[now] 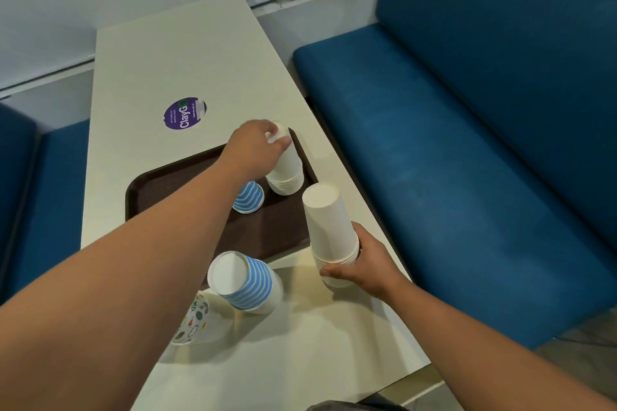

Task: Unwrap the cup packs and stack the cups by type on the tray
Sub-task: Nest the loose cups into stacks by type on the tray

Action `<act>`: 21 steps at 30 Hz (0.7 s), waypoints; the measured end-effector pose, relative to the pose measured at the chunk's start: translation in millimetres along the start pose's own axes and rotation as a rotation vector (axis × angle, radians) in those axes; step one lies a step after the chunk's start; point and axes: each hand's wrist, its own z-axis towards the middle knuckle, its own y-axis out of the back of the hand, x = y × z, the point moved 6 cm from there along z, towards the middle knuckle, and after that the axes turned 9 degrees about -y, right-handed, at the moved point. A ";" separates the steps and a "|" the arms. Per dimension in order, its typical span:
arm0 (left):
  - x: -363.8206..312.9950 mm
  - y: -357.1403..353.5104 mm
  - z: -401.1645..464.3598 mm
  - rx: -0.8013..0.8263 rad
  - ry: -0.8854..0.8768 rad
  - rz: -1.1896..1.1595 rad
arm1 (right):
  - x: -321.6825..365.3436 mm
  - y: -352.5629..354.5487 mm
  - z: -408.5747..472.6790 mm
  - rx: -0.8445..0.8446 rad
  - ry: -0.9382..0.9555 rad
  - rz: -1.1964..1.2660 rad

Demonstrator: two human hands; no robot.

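patterned cup (195, 320) lying near table (160, 53) edge | striped stack (245, 280) beside it | right hand (362, 264) grasping white stack (329, 230) | left hand (257, 147) gripping top of white cups (288, 167) on tray (160, 187) by striped cup (248, 198)

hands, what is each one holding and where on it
Left hand grips the top of the white cup stack standing upside down on the tray. Right hand grips a second white stack near its lower rims.

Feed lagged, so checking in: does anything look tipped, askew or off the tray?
Yes. The striped stack leans on the table, off the tray. A patterned cup lies on its side beside it.
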 end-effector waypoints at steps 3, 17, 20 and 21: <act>-17.7 13.8 -16.1 -0.075 -0.087 0.009 | -0.7 0.9 0.1 0.009 0.013 0.010; -58.9 -46.3 -104.5 0.291 -0.240 -0.006 | -7.8 0.5 -4.5 0.038 0.045 -0.028; -58.5 -43.8 -107.9 0.280 -0.247 0.005 | -7.8 -0.4 -4.6 0.045 0.049 -0.026; -57.2 -43.2 -108.6 0.269 -0.244 -0.003 | -7.5 -1.1 -4.6 0.047 0.051 -0.024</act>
